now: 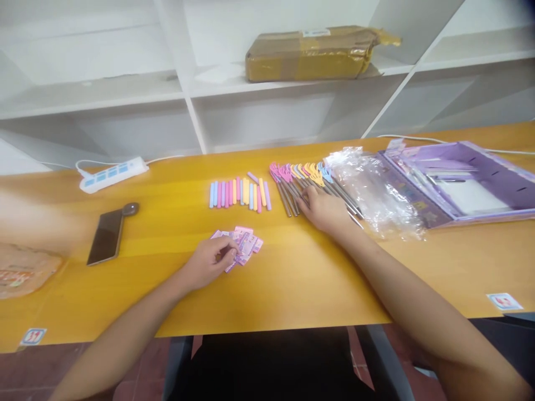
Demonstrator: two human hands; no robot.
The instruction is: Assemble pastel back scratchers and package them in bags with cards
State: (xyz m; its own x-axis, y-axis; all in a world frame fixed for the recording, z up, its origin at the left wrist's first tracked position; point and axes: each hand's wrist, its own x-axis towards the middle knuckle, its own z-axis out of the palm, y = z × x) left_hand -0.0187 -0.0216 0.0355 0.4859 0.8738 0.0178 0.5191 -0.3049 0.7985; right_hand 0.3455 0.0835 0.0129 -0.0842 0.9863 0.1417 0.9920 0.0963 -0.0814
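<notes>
My left hand (212,260) rests on the near-left side of a loose pile of pink and purple printed cards (246,245). Its thumb and forefinger curl together at the pile, and whatever may be between them is hidden. My right hand (324,209) lies over a row of grey sticks that look like pens (286,197), with pink, yellow and blue wavy tops. Its fingers bend down around one of them, partly hidden under the hand. Left of this row, short pastel sticks (229,193) in blue, pink, purple and yellow lie side by side, one slanting behind the others.
Crumpled clear plastic (376,192) lies beside an open purple box (493,167) on the right. A phone (105,236), a small dark rounded object (130,209), a white power strip (113,174) and an orange package (25,270) are leftward. A taped parcel (309,55) sits on the shelf.
</notes>
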